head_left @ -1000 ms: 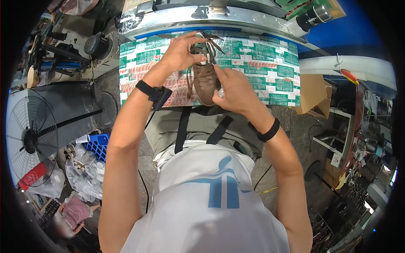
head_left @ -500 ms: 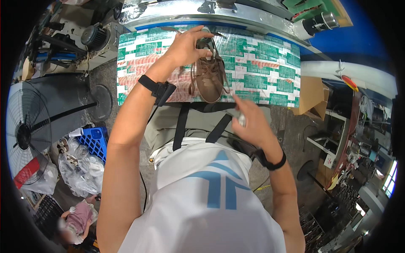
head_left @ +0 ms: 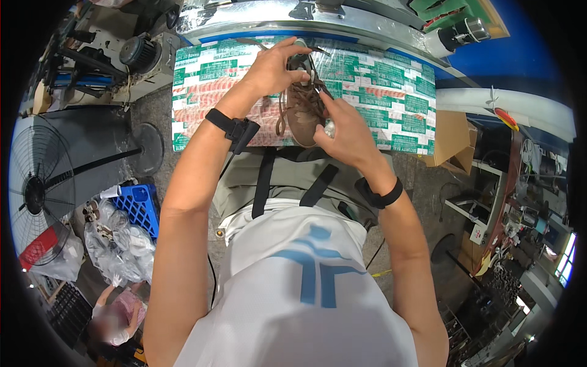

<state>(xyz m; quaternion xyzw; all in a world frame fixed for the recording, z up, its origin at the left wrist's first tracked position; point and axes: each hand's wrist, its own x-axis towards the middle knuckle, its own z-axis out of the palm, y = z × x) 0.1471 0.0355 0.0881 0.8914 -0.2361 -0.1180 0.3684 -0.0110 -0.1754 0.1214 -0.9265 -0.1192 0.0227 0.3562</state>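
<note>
A brown lace-up shoe point(head_left: 301, 119) lies on a surface wrapped in green-and-white printed tape point(head_left: 379, 104), its toe toward me. Its laces point(head_left: 281, 119) hang loose at the sides. My left hand point(head_left: 274, 68) grips the shoe near its tongue and opening, fingertips on the far side and thumb nearer. My right hand point(head_left: 350, 136) is at the shoe's right side, index finger by the lacing and thumb by the toe. Something small and pale is partly hidden under its curled fingers; I cannot tell what it is.
A metal-edged machine point(head_left: 367, 27) runs behind the taped surface. At the right stands an open cardboard box point(head_left: 455, 140). On the left are a floor fan point(head_left: 36, 192), a blue crate point(head_left: 136, 208) and clear plastic bags point(head_left: 122, 244). Another person point(head_left: 125, 315) sits at the lower left.
My right hand has moved up and left from beside the toe onto the shoe's right side. My left hand keeps its grip. The other person has raised an arm.
</note>
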